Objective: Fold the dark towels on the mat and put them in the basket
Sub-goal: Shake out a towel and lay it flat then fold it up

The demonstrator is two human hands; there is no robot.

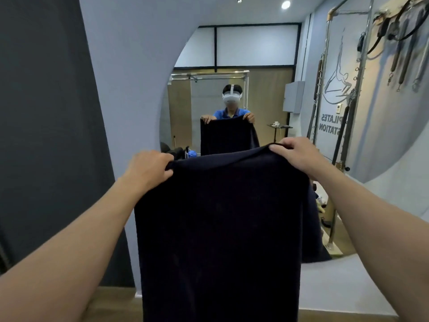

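Dark towel (220,228) held up in the air in front of the person, hanging straight down as one long flat panel, bottom edge cut off by the lower frame; top edge stretched roughly level between both hands, sagging a little in the middle; fabric is navy to black, no pattern readable. Left hand (148,169) pinches the top left corner, fingers curled over the edge, cloth bunched under the thumb; right hand (299,154) clenched on the top right corner, slightly higher than the left, fingers wrapped over the hem; both bare forearms reach in from the lower corners of the frame. Behind the towel a large round mirror (267,54) on a pale wall (120,66); the reflection (228,117) shows a person in a blue shirt with a white headset, holding the same towel by its two top corners, towel hanging down in front of the body. Mirror also shows reversed lettering (329,124) on a wall, a small side table (279,127) with a cup, and a window band near the ceiling. Right of the mirror's centre a metal frame (362,66) with hanging straps and springs (399,54); dark panel (41,124) fills the left side; wooden floor (116,305) visible at the bottom beside the towel; mat and basket not in view.
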